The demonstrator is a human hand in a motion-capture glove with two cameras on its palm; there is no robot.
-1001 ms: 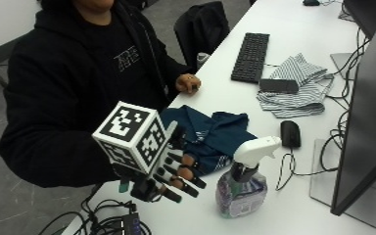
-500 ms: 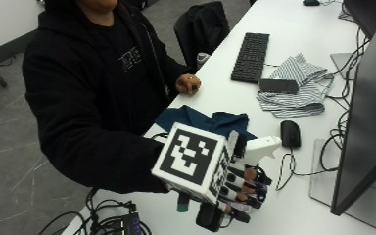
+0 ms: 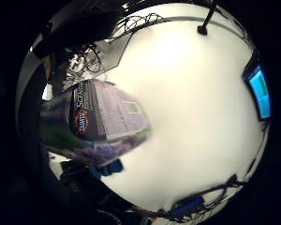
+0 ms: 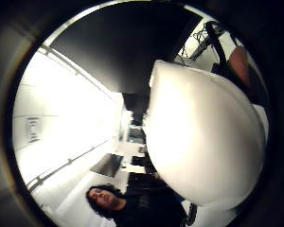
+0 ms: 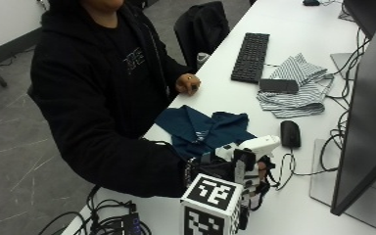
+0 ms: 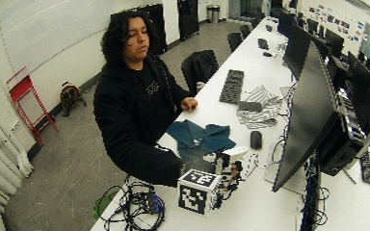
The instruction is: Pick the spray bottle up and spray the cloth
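Note:
In the outside view my gloved right hand (image 5: 237, 169) is wrapped round the spray bottle, whose white spray head (image 5: 260, 145) sticks out above the fingers. Glove and wrist hide the bottle's body, so I cannot tell whether it stands on the table. The little finger side palm view shows the bottle's labelled body (image 3: 103, 122) close to the palm, and the thumb side view is largely filled by the white spray head (image 4: 199, 137). The dark blue cloth (image 5: 201, 128) lies crumpled on the white table just beyond the bottle. The wide view shows hand (image 6: 227, 168) and cloth (image 6: 201, 137) alike.
A black mouse (image 5: 290, 133) lies right of the cloth, beside a large monitor (image 5: 364, 127). Farther back are a striped cloth (image 5: 298, 85) with a black case (image 5: 278, 85) on it and a keyboard (image 5: 251, 56). The bare left hand (image 5: 188, 84) rests at the table edge.
The gloved hand has moved from left of the bottle over to it and curled its fingers round it. The spray head stays in the same spot.

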